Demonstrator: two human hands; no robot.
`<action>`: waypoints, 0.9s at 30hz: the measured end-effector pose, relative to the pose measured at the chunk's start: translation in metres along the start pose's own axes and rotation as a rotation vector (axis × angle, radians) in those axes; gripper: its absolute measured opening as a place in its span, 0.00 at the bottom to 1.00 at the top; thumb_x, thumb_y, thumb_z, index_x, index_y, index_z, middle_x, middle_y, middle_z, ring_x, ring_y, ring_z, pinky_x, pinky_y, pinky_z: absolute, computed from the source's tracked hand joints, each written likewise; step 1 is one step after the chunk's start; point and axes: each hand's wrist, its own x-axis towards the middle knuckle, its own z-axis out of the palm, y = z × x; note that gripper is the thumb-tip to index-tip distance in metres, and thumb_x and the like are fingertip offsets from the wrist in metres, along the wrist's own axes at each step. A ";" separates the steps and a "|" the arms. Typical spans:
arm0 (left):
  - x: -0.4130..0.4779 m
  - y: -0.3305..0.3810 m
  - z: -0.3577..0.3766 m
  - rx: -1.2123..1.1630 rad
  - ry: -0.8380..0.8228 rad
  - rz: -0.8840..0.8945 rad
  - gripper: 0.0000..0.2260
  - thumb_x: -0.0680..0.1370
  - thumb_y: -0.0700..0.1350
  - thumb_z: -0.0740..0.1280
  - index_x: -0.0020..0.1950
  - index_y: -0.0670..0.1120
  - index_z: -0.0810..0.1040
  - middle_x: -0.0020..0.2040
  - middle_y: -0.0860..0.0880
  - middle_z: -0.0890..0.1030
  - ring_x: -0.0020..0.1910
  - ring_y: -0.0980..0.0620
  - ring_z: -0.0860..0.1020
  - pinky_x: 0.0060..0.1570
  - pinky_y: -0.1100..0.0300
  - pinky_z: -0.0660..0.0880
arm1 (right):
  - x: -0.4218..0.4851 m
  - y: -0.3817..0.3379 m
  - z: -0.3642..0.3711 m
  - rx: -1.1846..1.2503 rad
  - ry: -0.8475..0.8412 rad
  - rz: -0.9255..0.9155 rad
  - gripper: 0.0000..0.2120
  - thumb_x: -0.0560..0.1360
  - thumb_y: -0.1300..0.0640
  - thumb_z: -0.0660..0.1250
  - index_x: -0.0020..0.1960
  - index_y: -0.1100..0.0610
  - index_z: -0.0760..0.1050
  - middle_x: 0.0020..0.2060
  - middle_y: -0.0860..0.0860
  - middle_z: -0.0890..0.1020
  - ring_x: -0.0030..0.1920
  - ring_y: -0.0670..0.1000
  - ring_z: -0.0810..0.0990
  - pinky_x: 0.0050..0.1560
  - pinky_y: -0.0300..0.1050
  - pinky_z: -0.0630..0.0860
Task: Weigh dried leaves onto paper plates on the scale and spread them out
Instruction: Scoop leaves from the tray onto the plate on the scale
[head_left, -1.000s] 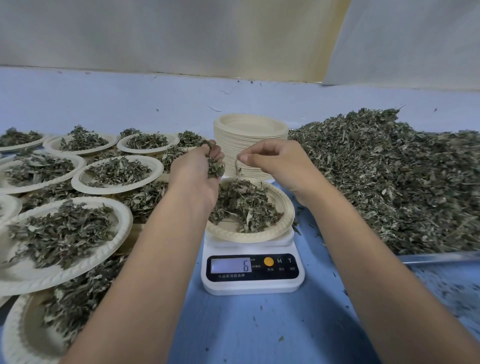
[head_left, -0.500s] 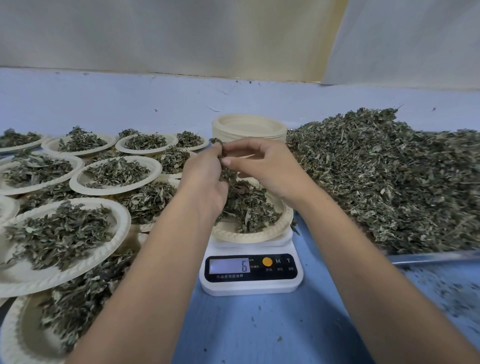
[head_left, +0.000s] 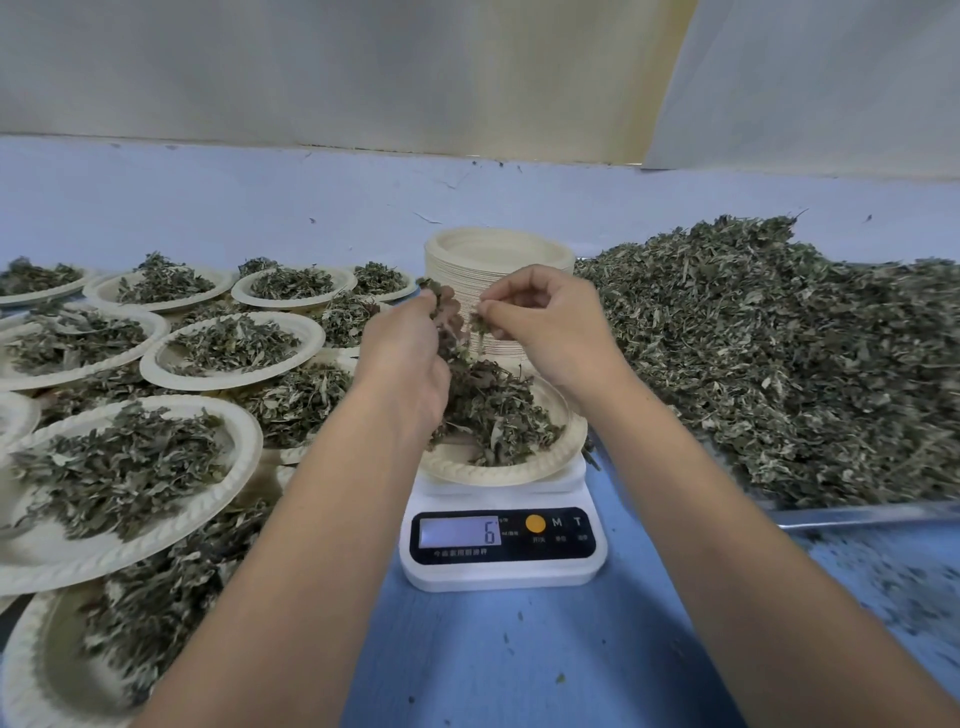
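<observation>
A clump of dried leaves (head_left: 448, 325) is being gripped in the curled fingers (head_left: 427, 301) of the left hand (head_left: 402, 364). A much smaller tuft (head_left: 480, 326) is being pinched between the thumb and fingers (head_left: 501, 280) of the right hand (head_left: 543, 325), so both sets of fingers are clamped on leaf, just beside each other. Directly below the fingers, a loose heap (head_left: 493, 410) is lying in the paper plate (head_left: 493, 473) that is sitting on the scale (head_left: 498, 574), whose display (head_left: 460, 531) is showing 6. The step in hand is judged to be the fine trimming of the weight, with small bits being drawn from the clump above the plate; whether leaf is being added or taken off cannot be told. The next move is thought to call for a few leaves being let go at a time straight over the heap while the display is being watched. After that, the heap would need spreading toward the bare rim with light, flat fingers, since the plate is thin and only resting there. Just beyond the fingers a stack of empty plates (head_left: 498, 249) is standing. Well to the right of them a large pile of loose leaves (head_left: 779, 353) is lying, and to their left filled plates (head_left: 244, 467) are overlapping on the blue desk (head_left: 519, 670).
</observation>
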 end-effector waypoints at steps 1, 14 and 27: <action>0.001 0.001 -0.002 -0.004 0.000 0.006 0.10 0.83 0.40 0.55 0.48 0.41 0.75 0.43 0.45 0.77 0.36 0.53 0.73 0.32 0.62 0.71 | 0.001 0.000 -0.004 0.003 0.013 0.008 0.10 0.69 0.66 0.71 0.36 0.52 0.78 0.32 0.51 0.80 0.35 0.48 0.77 0.46 0.51 0.77; 0.000 0.002 -0.002 0.015 -0.033 0.004 0.11 0.83 0.42 0.56 0.45 0.42 0.75 0.41 0.48 0.76 0.48 0.52 0.76 0.52 0.60 0.73 | 0.001 0.000 -0.011 -0.023 -0.111 0.018 0.04 0.72 0.64 0.71 0.41 0.57 0.81 0.31 0.42 0.80 0.30 0.34 0.74 0.36 0.27 0.69; -0.012 0.001 0.008 -0.024 -0.098 0.032 0.09 0.81 0.36 0.57 0.43 0.41 0.73 0.41 0.43 0.75 0.40 0.50 0.73 0.43 0.60 0.72 | -0.004 -0.003 0.007 0.109 -0.135 -0.039 0.09 0.70 0.68 0.72 0.48 0.58 0.80 0.41 0.53 0.83 0.40 0.48 0.81 0.52 0.46 0.79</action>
